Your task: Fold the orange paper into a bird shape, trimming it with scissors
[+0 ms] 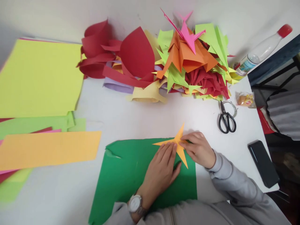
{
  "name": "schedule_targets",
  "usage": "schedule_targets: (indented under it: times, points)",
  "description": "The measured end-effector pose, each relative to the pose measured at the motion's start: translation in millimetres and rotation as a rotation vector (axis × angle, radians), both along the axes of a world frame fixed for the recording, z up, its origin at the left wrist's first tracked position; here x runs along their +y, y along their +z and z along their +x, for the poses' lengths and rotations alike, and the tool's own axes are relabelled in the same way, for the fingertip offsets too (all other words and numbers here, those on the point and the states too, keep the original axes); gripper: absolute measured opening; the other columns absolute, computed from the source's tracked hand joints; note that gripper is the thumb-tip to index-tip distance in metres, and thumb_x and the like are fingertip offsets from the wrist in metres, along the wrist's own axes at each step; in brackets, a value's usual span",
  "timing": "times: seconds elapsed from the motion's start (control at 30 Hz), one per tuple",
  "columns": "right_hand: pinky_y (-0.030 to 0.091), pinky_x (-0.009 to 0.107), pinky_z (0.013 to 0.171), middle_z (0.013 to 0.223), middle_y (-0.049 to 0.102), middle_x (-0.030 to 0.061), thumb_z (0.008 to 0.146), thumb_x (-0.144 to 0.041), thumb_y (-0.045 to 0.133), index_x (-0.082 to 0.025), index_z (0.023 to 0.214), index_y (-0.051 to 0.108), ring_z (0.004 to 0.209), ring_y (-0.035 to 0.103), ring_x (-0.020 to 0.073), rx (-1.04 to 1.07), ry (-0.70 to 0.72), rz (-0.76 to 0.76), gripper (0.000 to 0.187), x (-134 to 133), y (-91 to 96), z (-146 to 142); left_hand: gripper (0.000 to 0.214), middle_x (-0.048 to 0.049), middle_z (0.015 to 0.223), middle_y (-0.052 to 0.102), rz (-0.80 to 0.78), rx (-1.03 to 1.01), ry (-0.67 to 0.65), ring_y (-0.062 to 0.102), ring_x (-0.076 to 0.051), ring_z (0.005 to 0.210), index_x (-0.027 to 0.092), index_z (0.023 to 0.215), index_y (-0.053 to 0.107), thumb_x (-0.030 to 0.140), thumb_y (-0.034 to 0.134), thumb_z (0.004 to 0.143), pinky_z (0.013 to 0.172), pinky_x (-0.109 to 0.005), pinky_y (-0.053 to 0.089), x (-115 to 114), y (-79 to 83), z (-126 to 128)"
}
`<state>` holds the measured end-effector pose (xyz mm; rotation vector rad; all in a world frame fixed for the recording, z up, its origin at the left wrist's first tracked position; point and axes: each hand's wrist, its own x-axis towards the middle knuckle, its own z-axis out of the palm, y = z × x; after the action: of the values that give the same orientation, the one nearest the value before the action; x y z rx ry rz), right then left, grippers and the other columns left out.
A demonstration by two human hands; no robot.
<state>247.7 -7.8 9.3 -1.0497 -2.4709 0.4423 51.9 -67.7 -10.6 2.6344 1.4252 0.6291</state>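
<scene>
An orange-yellow paper star with long pointed arms lies across the far edge of a green sheet. My left hand, with a watch on its wrist, rests flat on the star's left side, fingers stretched out and pressing down. From the right, my right hand has its bent fingertips closed on the star's right arm, most of which they hide. The other arms point away, to the left and towards me.
Behind are curled red paper pieces and a heap of folded orange shapes. Yellow sheets and an orange strip lie left. On the right are scissors, a tape ring, a wrapped snack, a phone and a bottle.
</scene>
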Motion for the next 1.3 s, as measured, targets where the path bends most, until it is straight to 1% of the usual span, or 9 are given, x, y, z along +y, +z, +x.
schedule_targets:
  times: [0.17,0.33,0.43,0.57,0.63,0.7,0.83,0.97,1.3]
  points:
    - [0.046,0.04,0.082,0.103,0.073,0.0038,0.091,-0.02,0.056,-0.022,0.092,0.071,0.092,0.059,0.0209,0.098,-0.088,-0.012,0.015,0,-2.2,-1,0.045,-0.0213,0.119,0.063,0.003,0.014,-0.001,0.057,-0.032,0.113,0.001,0.124,0.055,0.03,0.052,0.089,0.099,-0.047,0.049,2,0.8,1]
    - [0.048,0.04,0.081,0.102,0.072,0.0059,0.089,-0.02,0.058,-0.021,0.088,0.07,0.093,0.058,0.022,0.14,-0.127,0.034,0.012,-1,-6.0,-1,0.045,-0.022,0.116,0.064,0.031,0.019,0.015,0.057,-0.033,0.111,0.0,0.122,0.056,0.03,0.053,0.088,0.098,-0.047,0.049,3,2.9,6]
    - [0.049,0.039,0.078,0.102,0.071,0.0084,0.092,-0.02,0.054,-0.02,0.094,0.07,0.091,0.058,0.0219,0.058,-0.092,0.12,0.015,-4,-9.0,1,0.044,-0.0224,0.116,0.064,0.044,0.033,0.026,0.057,-0.033,0.111,-0.001,0.12,0.057,0.029,0.053,0.088,0.099,-0.047,0.048,3,3.4,8]
    - [0.048,0.037,0.071,0.09,0.07,0.0085,0.093,-0.011,0.048,-0.019,0.098,0.069,0.085,0.059,0.0216,-0.057,-0.012,0.216,0.023,-8,-10.2,0,0.043,-0.0224,0.115,0.065,0.057,0.062,0.026,0.058,-0.033,0.111,-0.001,0.119,0.058,0.029,0.053,0.088,0.1,-0.047,0.046,3,4.2,9]
    - [0.048,0.037,0.069,0.086,0.07,0.0076,0.091,-0.013,0.051,-0.019,0.091,0.069,0.081,0.058,0.0213,-0.023,-0.054,0.177,0.02,-6,-8.5,-2,0.044,-0.0223,0.115,0.065,0.056,0.078,0.026,0.058,-0.033,0.109,-0.002,0.119,0.059,0.029,0.052,0.089,0.099,-0.046,0.047,3,5.0,9]
    - [0.05,0.038,0.071,0.087,0.068,0.0067,0.087,-0.016,0.055,-0.02,0.085,0.069,0.08,0.057,0.0207,0.083,-0.115,0.056,0.015,-2,-5.6,-3,0.044,-0.0221,0.114,0.066,0.059,0.092,0.03,0.059,-0.033,0.109,-0.001,0.119,0.059,0.03,0.051,0.089,0.098,-0.046,0.047,3,6.0,9]
    - [0.051,0.039,0.08,0.091,0.064,0.0066,0.081,-0.021,0.062,-0.021,0.085,0.066,0.088,0.057,0.0214,0.25,-0.171,-0.149,0.006,2,-0.8,-6,0.044,-0.0221,0.115,0.065,0.049,0.097,0.032,0.059,-0.033,0.11,0.0,0.121,0.059,0.03,0.052,0.089,0.098,-0.046,0.047,3,6.8,10]
    - [0.047,0.042,0.084,0.092,0.061,0.0074,0.083,-0.027,0.066,-0.02,0.078,0.063,0.091,0.055,0.023,0.18,-0.296,-0.165,0.009,1,-0.9,-13,0.044,-0.0219,0.115,0.066,0.038,0.081,0.036,0.059,-0.033,0.111,0.001,0.121,0.059,0.03,0.052,0.089,0.098,-0.046,0.047,2,6.4,10]
    - [0.044,0.04,0.081,0.088,0.056,0.005,0.078,-0.013,0.061,-0.021,0.068,0.055,0.088,0.052,0.022,0.128,-0.406,-0.276,0.014,1,2.8,-24,0.043,-0.0221,0.114,0.067,0.026,0.031,0.052,0.06,-0.032,0.11,-0.001,0.119,0.06,0.029,0.052,0.089,0.1,-0.045,0.045,3,7.2,11]
